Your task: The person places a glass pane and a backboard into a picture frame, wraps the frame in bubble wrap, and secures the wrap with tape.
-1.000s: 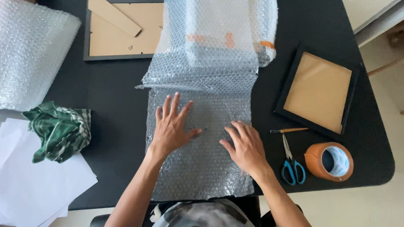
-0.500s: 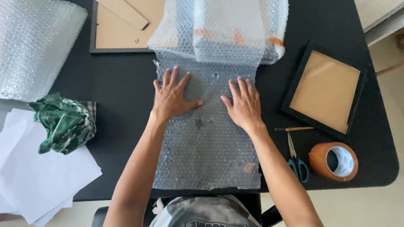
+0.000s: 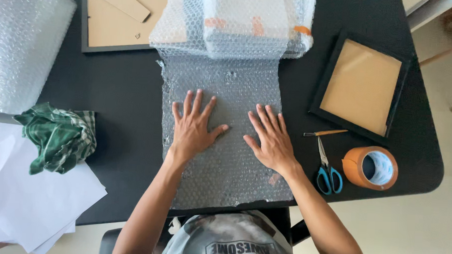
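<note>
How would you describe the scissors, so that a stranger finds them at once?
Start at the black table and go to its right side, just past the right hand. The scissors lie there, between that hand and an orange tape roll. Only they have blue handles and thin metal blades.

Black table bearing: crumpled green checked cloth beside loose white paper sheets; large bubble-wrap roll, far left. Right side: black picture frame with tan backing, blue-handled scissors, orange packing-tape roll; second backing-up frame, top.
</note>
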